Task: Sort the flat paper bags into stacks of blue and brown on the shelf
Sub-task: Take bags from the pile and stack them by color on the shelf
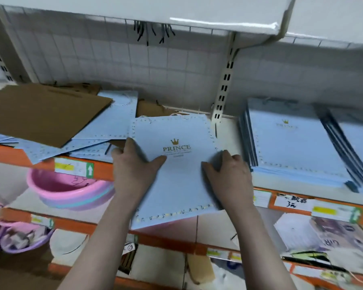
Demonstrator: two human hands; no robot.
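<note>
Both hands grip one blue bag (pixel 176 174) at the shelf's (pixel 6 152) front edge — the left hand (pixel 132 170) pinching its left side, thumb on top, the right hand (pixel 228 174) holding its right side. The bag overhangs the edge, between a mixed heap (pixel 50 118) of brown and blue at the left end and a squared blue stack (pixel 296 143) to the right. Next, seemingly — carry it right and lay it flush on that stack.

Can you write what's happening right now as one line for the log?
hands: left hand and right hand hold blue bag | sorted blue stack: right | mixed pile: left
</note>
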